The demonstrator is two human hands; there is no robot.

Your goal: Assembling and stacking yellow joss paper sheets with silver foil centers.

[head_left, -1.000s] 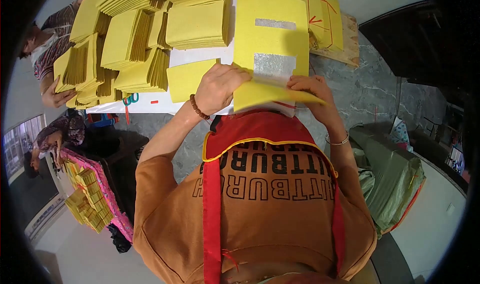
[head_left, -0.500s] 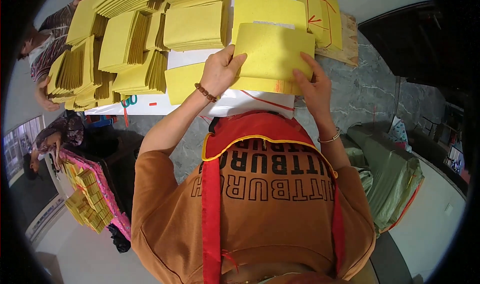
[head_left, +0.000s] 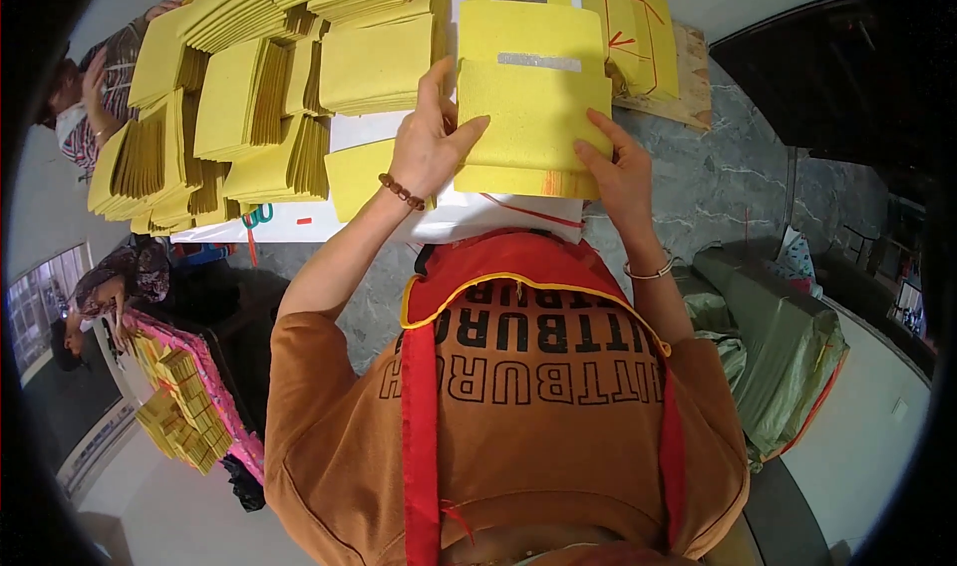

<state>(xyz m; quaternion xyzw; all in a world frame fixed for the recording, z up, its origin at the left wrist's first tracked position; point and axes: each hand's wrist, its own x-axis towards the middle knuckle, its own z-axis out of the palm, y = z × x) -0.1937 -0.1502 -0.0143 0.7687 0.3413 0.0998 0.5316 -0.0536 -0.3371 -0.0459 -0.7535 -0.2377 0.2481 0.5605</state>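
Note:
A folded piece of yellow paper lies in front of me, over a longer yellow stack whose lower edge shows orange-red marks. At its left edge is my left hand, thumb on top and fingers stretched along the side. Opposite, my right hand grips the right edge, thumb and forefinger on the upper face; its other fingers are partly hidden. Just beyond lies another yellow sheet with a grey strip. By my left wrist rests a separate yellow sheet.
Fanned stacks of yellow paper fill the table's left side. Red-tied bundles stand on a wooden board at the far right. Teal-handled scissors lie at the front edge. A co-worker stands at the left; green wrapped bales sit right.
The folded yellow paper has shifted slightly down and left with my hands, uncovering the grey strip. My left fingers have straightened upward. The co-worker's near hand has moved off the stacks.

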